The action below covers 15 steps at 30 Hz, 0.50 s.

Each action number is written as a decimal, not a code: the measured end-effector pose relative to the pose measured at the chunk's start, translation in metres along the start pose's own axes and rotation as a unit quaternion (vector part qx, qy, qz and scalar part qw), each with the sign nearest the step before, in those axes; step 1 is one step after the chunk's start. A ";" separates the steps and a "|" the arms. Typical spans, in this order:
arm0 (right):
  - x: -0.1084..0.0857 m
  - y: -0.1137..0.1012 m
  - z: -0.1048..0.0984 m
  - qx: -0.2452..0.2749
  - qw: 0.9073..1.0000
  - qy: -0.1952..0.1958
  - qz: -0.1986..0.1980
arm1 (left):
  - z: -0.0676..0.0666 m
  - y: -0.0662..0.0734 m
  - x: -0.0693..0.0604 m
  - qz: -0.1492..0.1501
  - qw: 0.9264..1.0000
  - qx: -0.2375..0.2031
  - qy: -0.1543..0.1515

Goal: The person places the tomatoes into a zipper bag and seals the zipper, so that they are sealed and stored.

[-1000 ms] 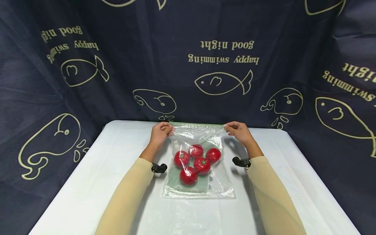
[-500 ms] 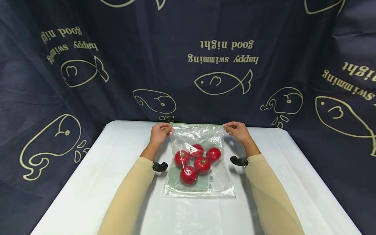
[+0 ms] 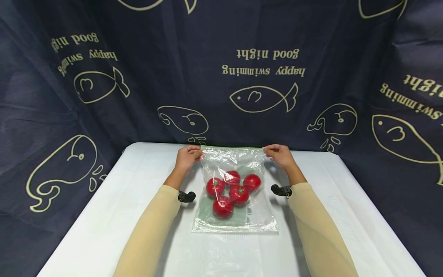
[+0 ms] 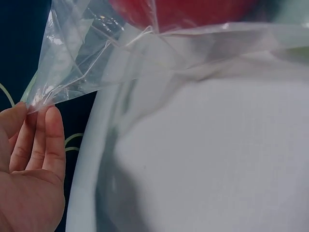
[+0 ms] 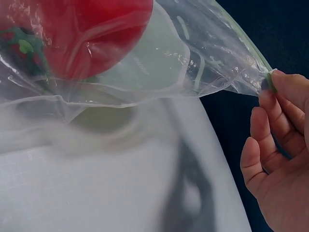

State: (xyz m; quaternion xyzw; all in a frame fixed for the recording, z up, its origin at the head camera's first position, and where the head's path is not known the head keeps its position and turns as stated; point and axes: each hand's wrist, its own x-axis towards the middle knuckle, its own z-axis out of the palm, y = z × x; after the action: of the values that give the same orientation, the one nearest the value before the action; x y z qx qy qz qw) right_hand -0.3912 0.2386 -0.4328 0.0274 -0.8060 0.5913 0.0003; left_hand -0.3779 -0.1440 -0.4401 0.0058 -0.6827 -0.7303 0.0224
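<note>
A clear zip bag point(image 3: 257, 213) with a green strip along its top edge lies on the table, several red tomatoes point(image 3: 223, 207) inside it. My left hand point(image 3: 186, 158) pinches the bag's top left corner between thumb and fingers. At the top right corner, my right hand point(image 3: 281, 156) pinches the bag in the same manner. The right wrist view shows thumb and forefinger on the end of the green strip, with a tomato point(image 5: 101, 38) and its green stalk behind the plastic. In the left wrist view the bag's corner point(image 4: 58, 72) is stretched tight from the fingertips.
A white-covered table point(image 3: 131, 184) lies under the bag, its far edge just beyond both hands. Dark blue curtain cloth point(image 3: 214, 34) with fish and whale drawings hangs behind and at both sides. Each wrist wears a black camera mount point(image 3: 187, 197).
Both hands keep their hold on the bag's top corners. The right wrist has shifted very slightly left; the tomatoes and bag stay nearly in place.
</note>
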 end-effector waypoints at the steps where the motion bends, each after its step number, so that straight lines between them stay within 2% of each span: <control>1: -0.003 -0.005 0.001 -0.001 1.000 -0.002 0.002 | -0.001 0.003 -0.002 -0.002 1.000 0.004 -0.003; 6: -0.003 -0.008 0.000 0.004 1.000 -0.006 0.007 | -0.002 -0.011 0.008 0.013 1.000 0.022 0.007; 8: 0.003 0.000 0.000 0.010 1.000 -0.003 0.000 | -0.003 -0.019 0.014 0.022 0.999 0.025 0.014; 15: 0.005 0.004 0.000 -0.004 1.000 0.009 -0.003 | -0.006 -0.017 0.014 0.023 0.999 0.034 0.008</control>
State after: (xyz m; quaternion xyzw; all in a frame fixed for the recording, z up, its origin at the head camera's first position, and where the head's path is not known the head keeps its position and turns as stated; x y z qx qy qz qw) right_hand -0.3961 0.2394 -0.4363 0.0246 -0.8083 0.5882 0.0096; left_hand -0.3924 -0.1495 -0.4570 -0.0040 -0.7068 -0.7060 0.0445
